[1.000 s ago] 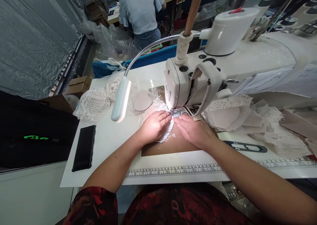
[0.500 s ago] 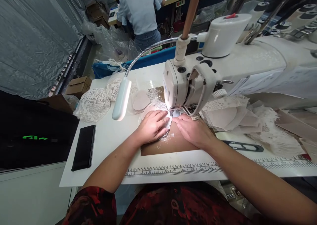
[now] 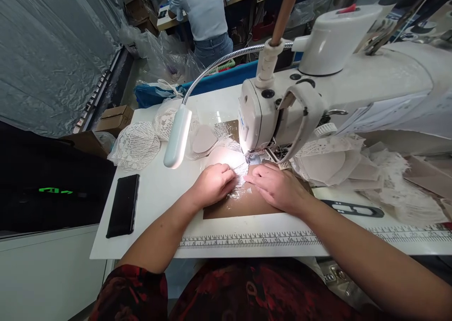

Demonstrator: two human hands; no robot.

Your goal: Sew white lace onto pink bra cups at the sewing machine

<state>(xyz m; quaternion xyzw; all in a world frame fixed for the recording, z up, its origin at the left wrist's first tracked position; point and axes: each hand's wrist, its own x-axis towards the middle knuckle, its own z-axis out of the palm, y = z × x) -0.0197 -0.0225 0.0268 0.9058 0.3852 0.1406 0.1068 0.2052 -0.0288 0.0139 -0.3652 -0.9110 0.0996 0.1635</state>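
A white lace cup piece [image 3: 228, 157] lies at the foot of the sewing machine [image 3: 259, 116], its right edge by the needle and presser foot. My left hand [image 3: 214, 183] has its fingers curled in, pinching the near edge of the lace. On the other side my right hand [image 3: 277, 185] reaches in with its forefinger stretched to the lace edge, the other fingers bent; whether it grips the fabric I cannot tell. Under both hands is a brown sheet [image 3: 226, 210] on the white table [image 3: 158, 217]. A lit lamp [image 3: 178, 137] hangs left of the machine.
Lace cups [image 3: 136, 144] lie at the left, with a black phone [image 3: 123, 205] nearer me. Stacked fabric pieces [image 3: 325, 165] and thread snips [image 3: 353, 208] sit at the right. A printed ruler [image 3: 254, 241] runs along the front edge. Beyond, a person [image 3: 203, 15] stands at another table.
My left hand has gone from lying flat on the lace to curled fingers at its near edge. My right hand's fingers have bent more. The whole view has shifted slightly.
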